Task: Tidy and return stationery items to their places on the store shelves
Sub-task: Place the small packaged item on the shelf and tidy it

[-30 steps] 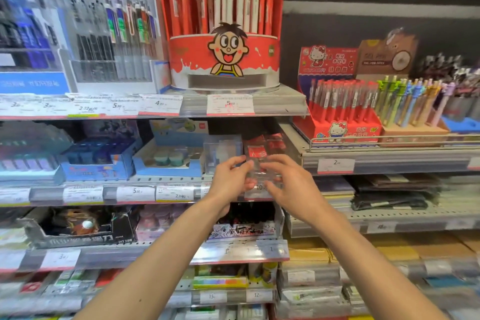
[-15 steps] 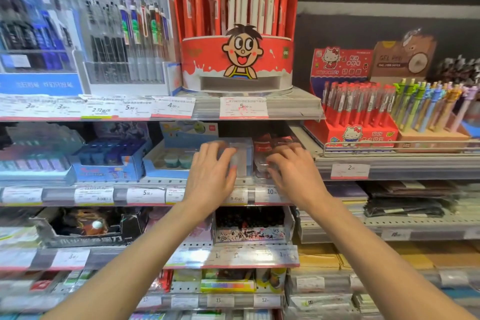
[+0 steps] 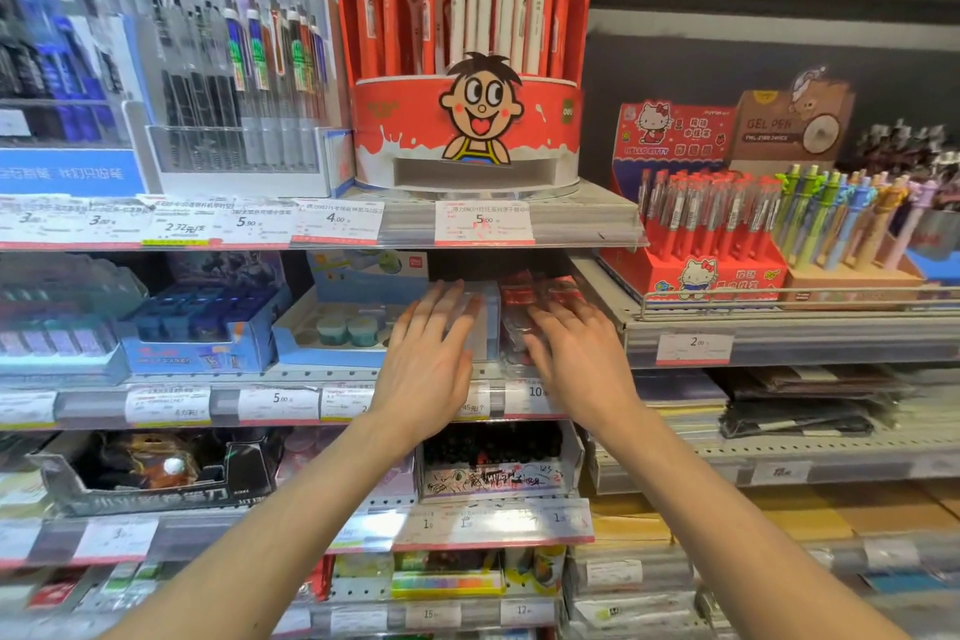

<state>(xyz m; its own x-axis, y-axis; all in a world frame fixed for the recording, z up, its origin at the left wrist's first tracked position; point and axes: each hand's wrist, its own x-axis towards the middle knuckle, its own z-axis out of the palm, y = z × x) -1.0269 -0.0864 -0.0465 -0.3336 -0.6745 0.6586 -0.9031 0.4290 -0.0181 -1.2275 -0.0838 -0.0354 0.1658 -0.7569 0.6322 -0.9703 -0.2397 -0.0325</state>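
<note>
A clear plastic box (image 3: pixel 480 322) stands on the middle shelf (image 3: pixel 291 382), just right of a blue tray (image 3: pixel 332 327) that holds small round pots (image 3: pixel 347 330); beside the box on its right lie clear packets with red inserts (image 3: pixel 524 294), partly blurred, so their contents cannot be read. The left hand (image 3: pixel 428 353) lies flat against the front of the clear box, fingers straight and slightly spread, nothing pinched or curled round; the right hand (image 3: pixel 576 343) reaches to the red packets with its fingers extended and a little bent at the tips, touching them, though blur hides whether any finger grips one. Both forearms rise from the bottom edge and converge on this spot. Along the shelf lip run white price labels (image 3: pixel 278 403). Left of the blue tray sits a dark blue carton of small boxes (image 3: pixel 202 322). On the shelf above stands a red round pen display with a cartoon boy's face (image 3: pixel 483 112), holding orange and white pens; to its left are racks of clear-barrelled pens (image 3: pixel 234 68). On the right-hand shelf unit stands a red Hello Kitty pen box (image 3: pixel 691 234), next to pastel pens in a brown stand (image 3: pixel 841 224).
</note>
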